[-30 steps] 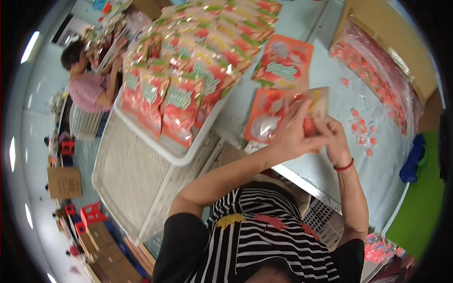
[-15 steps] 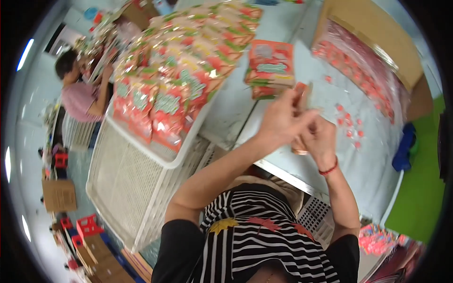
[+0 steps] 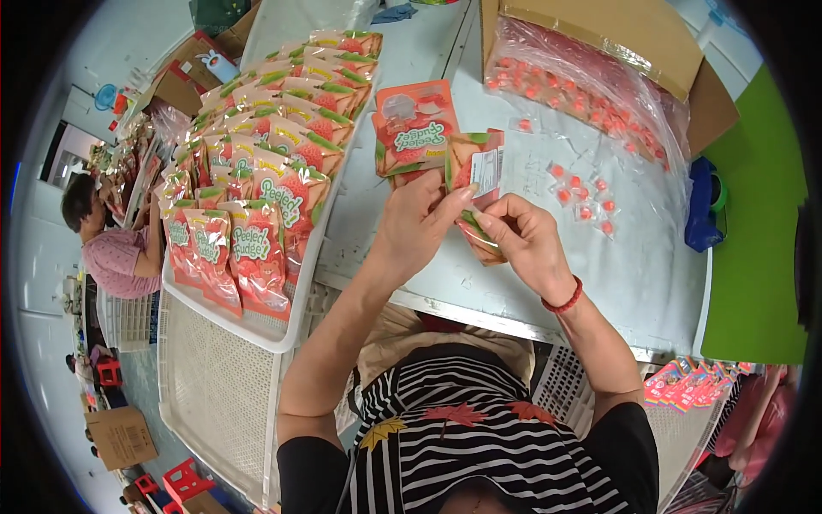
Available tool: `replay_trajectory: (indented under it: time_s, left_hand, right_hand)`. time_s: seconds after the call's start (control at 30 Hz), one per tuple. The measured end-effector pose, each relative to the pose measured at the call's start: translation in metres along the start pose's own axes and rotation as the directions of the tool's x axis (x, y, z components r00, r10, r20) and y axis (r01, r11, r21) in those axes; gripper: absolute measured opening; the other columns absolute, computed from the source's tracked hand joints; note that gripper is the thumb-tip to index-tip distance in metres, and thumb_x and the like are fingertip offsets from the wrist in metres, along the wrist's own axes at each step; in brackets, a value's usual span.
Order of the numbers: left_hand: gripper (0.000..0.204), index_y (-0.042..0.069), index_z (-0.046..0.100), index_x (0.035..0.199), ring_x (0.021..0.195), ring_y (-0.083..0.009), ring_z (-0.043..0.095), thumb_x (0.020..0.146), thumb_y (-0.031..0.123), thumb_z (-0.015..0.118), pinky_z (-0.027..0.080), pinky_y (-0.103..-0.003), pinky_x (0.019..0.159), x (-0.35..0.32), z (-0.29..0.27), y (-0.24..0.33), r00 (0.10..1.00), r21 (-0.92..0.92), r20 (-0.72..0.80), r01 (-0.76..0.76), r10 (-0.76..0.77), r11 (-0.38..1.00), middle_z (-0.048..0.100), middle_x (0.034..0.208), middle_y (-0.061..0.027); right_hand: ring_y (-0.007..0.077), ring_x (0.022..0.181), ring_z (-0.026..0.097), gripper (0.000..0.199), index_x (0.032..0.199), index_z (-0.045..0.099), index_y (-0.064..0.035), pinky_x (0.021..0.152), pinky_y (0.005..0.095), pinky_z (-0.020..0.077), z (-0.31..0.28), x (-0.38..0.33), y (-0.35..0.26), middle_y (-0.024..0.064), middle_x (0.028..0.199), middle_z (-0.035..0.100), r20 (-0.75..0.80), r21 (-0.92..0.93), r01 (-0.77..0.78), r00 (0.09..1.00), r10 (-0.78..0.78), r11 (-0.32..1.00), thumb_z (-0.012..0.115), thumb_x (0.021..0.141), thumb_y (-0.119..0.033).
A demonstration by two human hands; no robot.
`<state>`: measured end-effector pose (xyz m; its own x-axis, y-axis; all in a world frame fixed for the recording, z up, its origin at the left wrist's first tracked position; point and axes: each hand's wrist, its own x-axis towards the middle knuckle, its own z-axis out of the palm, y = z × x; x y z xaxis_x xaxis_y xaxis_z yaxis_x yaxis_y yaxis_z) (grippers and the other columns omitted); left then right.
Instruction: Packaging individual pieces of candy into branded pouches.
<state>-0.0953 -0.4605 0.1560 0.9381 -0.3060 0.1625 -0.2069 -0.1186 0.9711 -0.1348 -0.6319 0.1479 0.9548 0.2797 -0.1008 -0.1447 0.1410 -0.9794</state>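
Between my two hands is a pouch (image 3: 461, 158), red and tan with green corners and a white label on the side facing up. My left hand (image 3: 413, 224) pinches its near left edge between thumb and fingers. The fingertips of my right hand (image 3: 527, 244) grip the pouch's near right edge, close to my left thumb. Just beyond my left hand, flat red pouches (image 3: 417, 120) lie stacked on the table. Small red wrapped candies (image 3: 584, 195) lie scattered to the right of my hands.
A white tray (image 3: 295, 330) full of plump pouches stands at left on stacked crates. At the far right, an open cardboard box (image 3: 599, 38) holds many wrapped candies in clear plastic. A blue tape dispenser (image 3: 700, 206) sits by the green surface (image 3: 758, 248). Another person (image 3: 120, 244) works far left.
The pouch in my hands has turned from nearly edge-on to show its labelled side. My hands have come slightly apart, and the whole view has shifted.
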Motion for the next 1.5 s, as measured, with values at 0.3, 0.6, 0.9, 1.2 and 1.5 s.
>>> replay_trajectory:
  time_s: [0.3,0.6,0.9,1.2,1.5]
  left_hand:
    - [0.029,-0.004,0.054,0.114,0.076,-0.0032,0.055,0.09,0.011,0.056,0.045,-0.02,0.07,0.003,0.0,0.006,0.991,-0.139,0.132,0.052,-0.034,0.989,0.066,0.083,-0.0035]
    - [0.018,0.0,0.056,0.104,0.066,-0.0066,0.058,0.088,0.008,0.055,0.047,-0.025,0.058,0.003,-0.003,-0.003,0.992,-0.077,-0.069,0.101,-0.106,0.992,0.065,0.076,-0.0032]
    - [0.014,0.004,0.054,0.092,0.058,-0.0335,0.06,0.078,0.002,0.058,0.046,-0.042,0.053,0.0,0.02,0.02,0.929,0.65,-0.074,-0.23,0.361,0.725,0.058,0.062,-0.0142]
    - [0.023,0.008,0.06,0.093,0.058,-0.0296,0.062,0.07,0.007,0.062,0.048,-0.039,0.051,0.014,0.01,0.028,0.832,0.787,-0.121,-0.252,0.542,0.563,0.06,0.062,-0.011]
    - [0.023,-0.004,0.062,0.081,0.068,-0.0314,0.062,0.065,0.013,0.062,0.049,-0.039,0.053,0.015,0.073,0.025,0.868,0.786,0.074,-0.354,0.491,0.507,0.061,0.074,-0.0182]
  right_hand:
    - [0.0045,0.064,0.048,0.016,0.086,0.055,-0.0014,0.058,0.0227,0.0426,-0.002,0.006,0.019,-0.0002,0.074,0.057,-0.092,0.111,0.143,0.987,-0.133,0.984,0.053,0.095,-0.015]
    - [0.008,0.056,0.053,0.009,0.085,0.054,0.0007,0.052,0.0219,0.0433,0.019,0.003,0.014,0.0063,0.07,0.06,-0.263,-0.661,0.266,0.794,-0.548,0.702,0.056,0.09,-0.005]
    - [0.033,0.062,0.062,0.042,0.112,0.044,-0.0017,0.054,0.037,0.0491,0.014,0.02,0.004,0.0166,0.072,0.061,-0.193,-0.799,0.229,0.778,-0.597,0.557,0.066,0.076,-0.001]
    - [0.0231,0.06,0.055,0.037,0.107,0.056,-0.007,0.051,0.0337,0.0451,-0.008,0.018,0.009,0.0077,0.074,0.054,0.32,-0.93,0.347,0.603,-0.731,-0.121,0.061,0.071,0.0]
    - [0.0212,0.075,0.063,0.024,0.111,0.058,-0.0036,0.063,0.0351,0.0515,-0.089,0.022,0.018,0.0133,0.094,0.063,0.282,-0.857,0.406,0.885,-0.37,0.318,0.051,0.09,-0.013]
